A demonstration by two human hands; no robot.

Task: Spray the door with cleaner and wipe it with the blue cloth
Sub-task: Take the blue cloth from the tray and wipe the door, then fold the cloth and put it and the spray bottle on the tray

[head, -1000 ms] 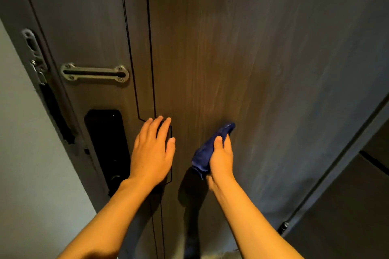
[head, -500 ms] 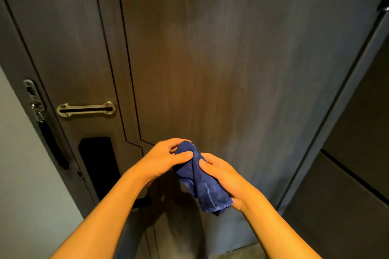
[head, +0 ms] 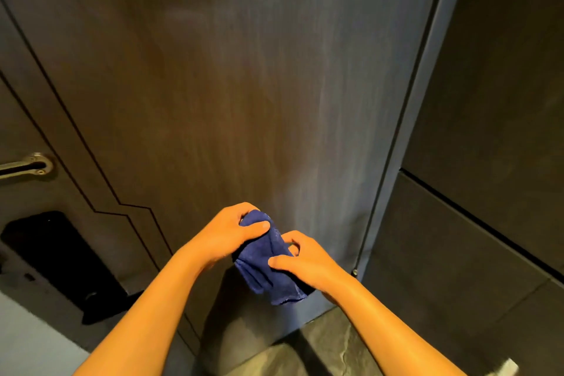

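Observation:
A dark brown wood-grain door (head: pixel 238 94) fills most of the view, with pale streaks running down its right half. Both my hands hold the crumpled blue cloth (head: pixel 268 265) just in front of the door's lower part. My left hand (head: pixel 229 232) grips the cloth's top end. My right hand (head: pixel 305 259) pinches its lower right side, and a loose corner hangs below. No spray bottle is in view.
A brass latch plate (head: pixel 27 165) sits at the left edge, with a black lock panel (head: pixel 58 259) below it. The door's hinge edge (head: pixel 406 131) runs down the right, beside a dark panelled wall (head: pixel 488 162). Stone floor (head: pixel 305 354) shows at the bottom.
My left hand left the door and joined my right hand on the cloth, which came off the door. The view swung right and up, pushing the latch and lock toward the left edge.

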